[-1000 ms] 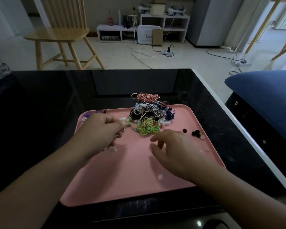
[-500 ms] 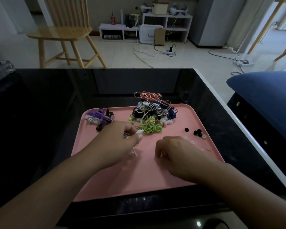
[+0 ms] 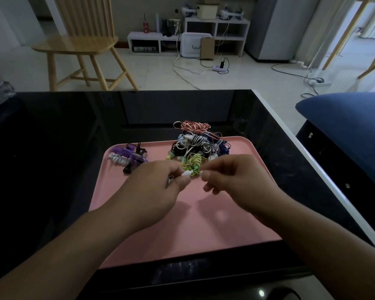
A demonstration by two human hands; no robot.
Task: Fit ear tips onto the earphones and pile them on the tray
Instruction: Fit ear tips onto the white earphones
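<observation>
Both hands are raised above the middle of the pink tray (image 3: pixel 139 224), which lies on a glossy black desk (image 3: pixel 52 148). The left hand (image 3: pixel 154 191) has its fingers curled and pinches a small white earphone (image 3: pixel 186 173) between thumb and forefinger, with the bud end pointing toward the other hand. The right hand (image 3: pixel 232 180) is held just beside it, its thumb and forefinger pinched together on something very small at their tips; it is too small to make out, so I cannot tell whether it is an ear tip. The remaining fingers of that hand are loosely curled underneath.

At the far edge of the tray sits a pile of coiled earphones (image 3: pixel 195 144) in orange, black-and-white, blue and white cords, with a yellow-green coil (image 3: pixel 193 162) at its near side, right behind the two hands. Well apart from it, in the far left corner of the tray, lies a purple and white bundle of earphones (image 3: pixel 126 158).

Beyond the desk a wooden chair (image 3: pixel 80 40) stands on the pale floor, and a low white shelf (image 3: pixel 182 37) runs along the back wall. A blue cushion (image 3: pixel 351 131) shows at the right
</observation>
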